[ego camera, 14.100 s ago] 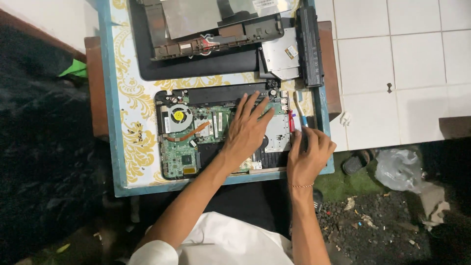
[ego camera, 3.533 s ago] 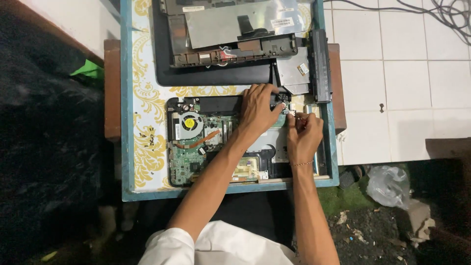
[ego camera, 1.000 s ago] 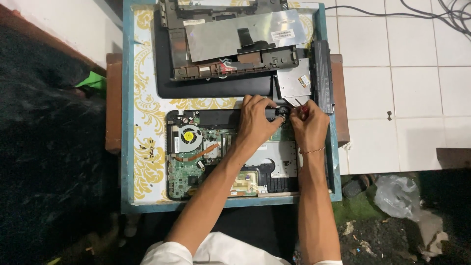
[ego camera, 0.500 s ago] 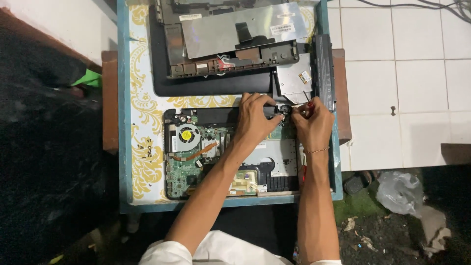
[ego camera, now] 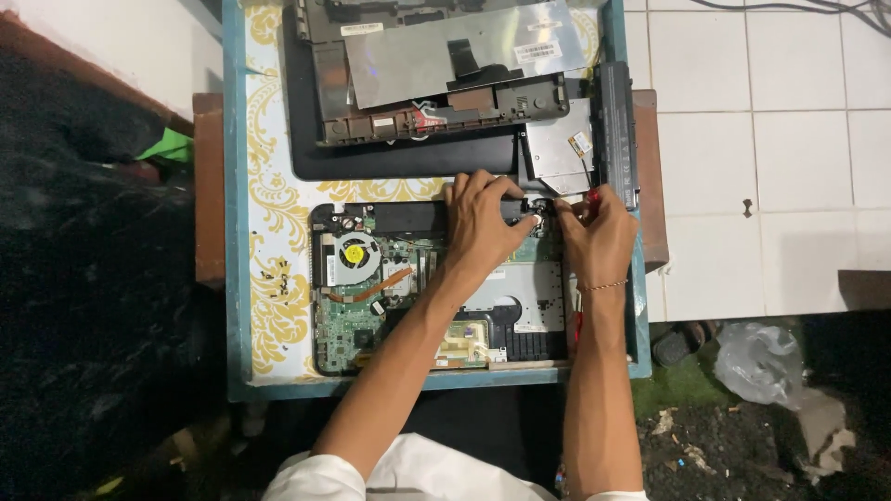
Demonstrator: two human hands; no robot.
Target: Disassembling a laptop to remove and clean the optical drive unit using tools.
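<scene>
An opened laptop base (ego camera: 371, 306) lies on a blue-edged floral board (ego camera: 269, 278), its green circuit board and round fan (ego camera: 355, 256) exposed. My left hand (ego camera: 487, 223) lies flat across the base's black rear edge, with the fingertips at the right hinge corner (ego camera: 538, 215). My right hand (ego camera: 601, 243) is at the same corner, fingers closed on a small red-handled tool (ego camera: 591, 196). The tool's tip is hidden between my hands.
Behind the base lie a removed cover with a silver keyboard back (ego camera: 455, 56), a black lid panel (ego camera: 399, 165), a silver drive (ego camera: 557, 148) and a long black battery (ego camera: 617, 130). White tiles (ego camera: 761, 148) lie to the right. Near them are a clear plastic bag (ego camera: 761, 362) and dark ground.
Both hands have moved from the middle and right side of the base up to its rear right corner. Over the last second they have stayed there, almost still.
</scene>
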